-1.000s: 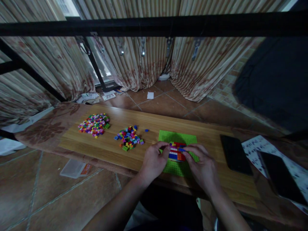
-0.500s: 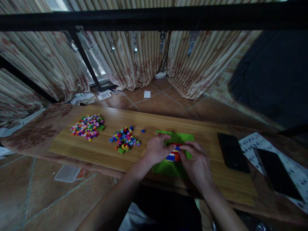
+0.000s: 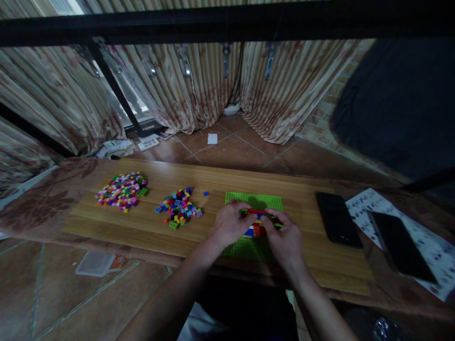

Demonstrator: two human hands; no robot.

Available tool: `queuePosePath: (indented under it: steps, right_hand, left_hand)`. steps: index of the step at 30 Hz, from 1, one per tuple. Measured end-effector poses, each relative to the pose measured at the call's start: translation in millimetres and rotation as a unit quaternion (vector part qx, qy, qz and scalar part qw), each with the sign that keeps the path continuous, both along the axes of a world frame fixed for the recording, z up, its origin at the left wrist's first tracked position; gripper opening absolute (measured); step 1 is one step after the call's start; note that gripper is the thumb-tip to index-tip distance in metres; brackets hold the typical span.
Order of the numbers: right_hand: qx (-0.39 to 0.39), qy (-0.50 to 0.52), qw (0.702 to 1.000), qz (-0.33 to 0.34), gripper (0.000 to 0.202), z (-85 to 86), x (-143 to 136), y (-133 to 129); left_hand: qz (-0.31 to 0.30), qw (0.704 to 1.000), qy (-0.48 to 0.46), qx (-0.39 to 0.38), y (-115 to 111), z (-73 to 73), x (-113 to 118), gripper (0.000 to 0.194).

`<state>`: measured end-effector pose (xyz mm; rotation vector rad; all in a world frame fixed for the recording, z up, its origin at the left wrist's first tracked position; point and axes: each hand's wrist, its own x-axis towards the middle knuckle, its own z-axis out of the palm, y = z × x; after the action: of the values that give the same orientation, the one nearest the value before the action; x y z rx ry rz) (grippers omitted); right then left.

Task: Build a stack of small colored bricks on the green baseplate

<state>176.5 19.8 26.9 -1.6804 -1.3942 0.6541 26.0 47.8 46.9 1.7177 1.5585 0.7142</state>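
A green studded baseplate (image 3: 254, 197) lies on the wooden board, with a small build of toy bricks (image 3: 253, 231) on it in red, white, blue, orange and yellow. My left hand (image 3: 231, 221) grips the build's left side, thumb in front and fingers behind. From the right, my right hand (image 3: 285, 235) pinches it the same way, thumb tip close to the left thumb. A red brick row (image 3: 256, 211) runs along the far side between my fingertips. My fingers hide part of the build.
Left of the baseplate lie a mixed brick pile (image 3: 181, 207), a larger colourful pile (image 3: 122, 190) and a single blue brick (image 3: 206, 193). To the right are a black phone (image 3: 339, 219), a printed sheet (image 3: 369, 201) and a second dark device (image 3: 401, 246). A clear plastic box (image 3: 95, 264) sits on the floor.
The view has shifted slightly. Both hands stay at the brick build, with the fingers moved a little; more of the red row shows between the fingertips.
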Motion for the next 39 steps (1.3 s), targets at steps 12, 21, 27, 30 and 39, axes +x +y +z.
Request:
queuePosePath:
  steps: [12,21,27,30,39]
  right_hand:
    - [-0.066,0.164,0.984,-0.033,0.035,-7.8,-4,13]
    - [-0.035,0.226,0.972,-0.045,0.039,-3.4,-2,7]
    - [-0.004,0.246,0.963,-0.108,0.037,20.3,9,-21]
    - [-0.017,0.233,0.971,-0.056,0.032,26.4,-1,-41]
    - [-0.024,0.092,0.979,0.181,0.024,5.2,-64,-73]
  left_hand:
    - [0.022,0.998,-0.038,-0.040,6,-2.0,3,0.021]
    - [0.048,0.987,-0.148,-0.049,2,-9.4,-1,0.028]
    - [0.200,0.848,-0.465,-0.156,-29,0.4,-35,0.051]
    - [0.176,0.762,-0.581,-0.224,-46,4.1,-56,0.061]
    - [0.180,0.712,-0.646,-0.207,-67,-9.0,-81,0.054]
